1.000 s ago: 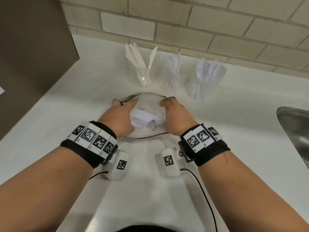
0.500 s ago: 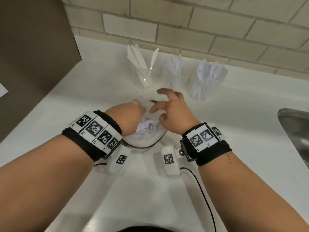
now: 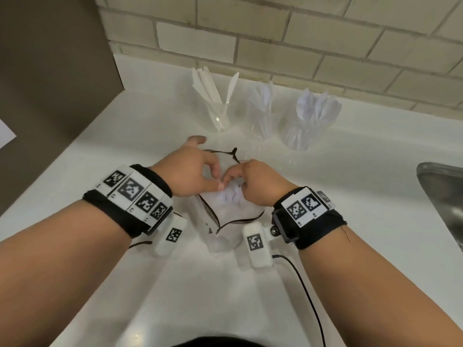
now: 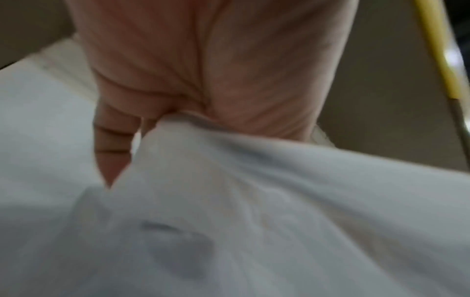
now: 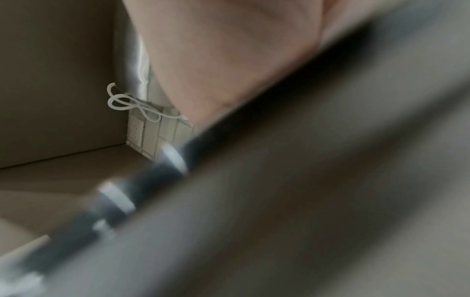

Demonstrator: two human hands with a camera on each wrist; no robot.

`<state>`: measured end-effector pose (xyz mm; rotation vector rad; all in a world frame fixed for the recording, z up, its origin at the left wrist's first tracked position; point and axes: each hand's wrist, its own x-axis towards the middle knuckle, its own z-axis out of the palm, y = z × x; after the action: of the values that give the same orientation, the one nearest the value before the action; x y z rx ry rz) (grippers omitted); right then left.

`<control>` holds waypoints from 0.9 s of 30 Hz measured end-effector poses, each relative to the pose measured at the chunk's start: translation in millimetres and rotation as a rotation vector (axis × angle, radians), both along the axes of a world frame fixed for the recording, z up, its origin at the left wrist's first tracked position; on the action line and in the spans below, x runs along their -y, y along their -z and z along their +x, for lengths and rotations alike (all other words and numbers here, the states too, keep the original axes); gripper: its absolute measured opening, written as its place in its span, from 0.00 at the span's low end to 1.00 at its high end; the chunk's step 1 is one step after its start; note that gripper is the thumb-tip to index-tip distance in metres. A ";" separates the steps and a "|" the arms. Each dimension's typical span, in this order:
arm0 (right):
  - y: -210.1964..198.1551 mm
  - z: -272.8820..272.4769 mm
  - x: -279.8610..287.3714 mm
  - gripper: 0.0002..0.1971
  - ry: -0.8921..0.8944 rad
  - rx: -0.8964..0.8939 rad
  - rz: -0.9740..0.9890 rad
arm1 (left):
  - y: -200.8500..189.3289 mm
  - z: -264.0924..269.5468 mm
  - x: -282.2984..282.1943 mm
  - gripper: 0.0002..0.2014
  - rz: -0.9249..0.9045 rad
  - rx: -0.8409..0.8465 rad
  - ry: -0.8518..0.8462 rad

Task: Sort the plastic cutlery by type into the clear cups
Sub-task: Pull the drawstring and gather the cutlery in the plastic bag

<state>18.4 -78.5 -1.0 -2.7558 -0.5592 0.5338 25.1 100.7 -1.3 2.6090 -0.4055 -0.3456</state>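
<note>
A clear plastic bag [image 3: 226,211] with a dark drawstring rim lies on the white counter [image 3: 338,221], white cutlery showing through it. My left hand [image 3: 188,169] and right hand [image 3: 253,181] meet over its top, fingers curled and pinching the film. In the left wrist view my left hand [image 4: 203,70] grips a fold of the bag [image 4: 254,201]. The right wrist view is blurred; it shows my right hand [image 5: 229,50] and a dark band across the frame. Behind stand three clear cups: knives [image 3: 220,113], forks [image 3: 261,121], spoons [image 3: 304,128].
A brick wall [image 3: 275,33] runs behind the cups. A brown panel [image 3: 50,71] closes the left side. A steel sink [image 3: 443,196] sits at the right edge. Thin black cables trail from my wrist cameras over the near counter.
My hands left the sides of the bag and came together over its top. They now pinch the film, and the bag's rim has crumpled and stretched toward me.
</note>
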 end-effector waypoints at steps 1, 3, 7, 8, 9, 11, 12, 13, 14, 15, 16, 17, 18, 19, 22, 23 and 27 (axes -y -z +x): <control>1.6 1.5 1.4 0.26 0.018 0.032 0.023 | 5.8 1.1 1.1 0.11 0.001 -0.019 0.051; 6.5 5.8 6.3 0.22 0.125 0.146 0.086 | 19.3 5.0 4.6 0.26 0.040 -0.061 0.081; 7.1 1.8 8.3 0.35 0.293 0.120 0.030 | 26.8 9.0 8.6 0.30 0.023 -0.037 -0.029; 6.7 -1.0 8.4 0.42 0.275 0.078 -0.059 | 26.7 8.5 10.0 0.29 0.027 -0.038 -0.030; 7.6 -3.2 9.6 0.46 0.253 0.054 -0.134 | 25.7 7.5 11.1 0.27 0.069 -0.054 -0.025; 11.3 -2.8 15.4 0.45 0.254 0.066 -0.179 | 27.7 7.2 11.3 0.24 0.124 -0.070 -0.035; 11.3 -1.8 17.9 0.41 0.260 0.129 -0.158 | 28.5 6.6 9.7 0.27 0.140 -0.071 -0.050; 12.1 -0.6 18.0 0.36 0.265 0.235 -0.109 | 30.1 6.3 8.3 0.32 0.131 -0.097 -0.095; 10.6 -0.8 15.7 0.30 0.261 0.370 -0.014 | 32.2 4.6 7.6 0.35 0.094 -0.099 -0.133; 7.4 -1.4 10.2 0.23 0.244 0.501 0.111 | 34.8 3.4 8.8 0.39 0.101 -0.098 -0.154; 3.2 -2.2 3.2 0.17 0.212 0.581 0.230 | 37.7 2.6 9.9 0.42 0.090 -0.088 -0.165; -0.8 -3.2 -4.7 0.13 0.171 0.573 0.302 | 41.0 3.6 10.6 0.44 0.087 -0.073 -0.176; -2.4 -4.2 -11.6 0.12 0.130 0.480 0.291 | 43.1 4.1 11.5 0.42 0.065 -0.059 -0.182; -1.1 -4.2 -17.0 0.12 0.099 0.331 0.182 | 45.0 4.4 11.6 0.40 0.069 -0.071 -0.184; 7.2 3.4 -20.3 0.15 0.083 0.035 -0.214 | 49.4 4.1 7.2 0.28 0.094 -0.049 -0.142; 8.7 5.3 -19.3 0.18 0.087 0.005 -0.261 | 46.5 1.4 5.3 0.23 0.111 -0.039 -0.128; 12.2 15.3 -16.4 0.26 0.026 -0.060 -0.233 | 39.3 -5.6 5.2 0.12 0.100 0.016 -0.090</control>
<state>33.7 -62.1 -13.2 -2.9482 -0.4739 0.7151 19.4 95.5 -40.6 2.7184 -0.2819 -0.3229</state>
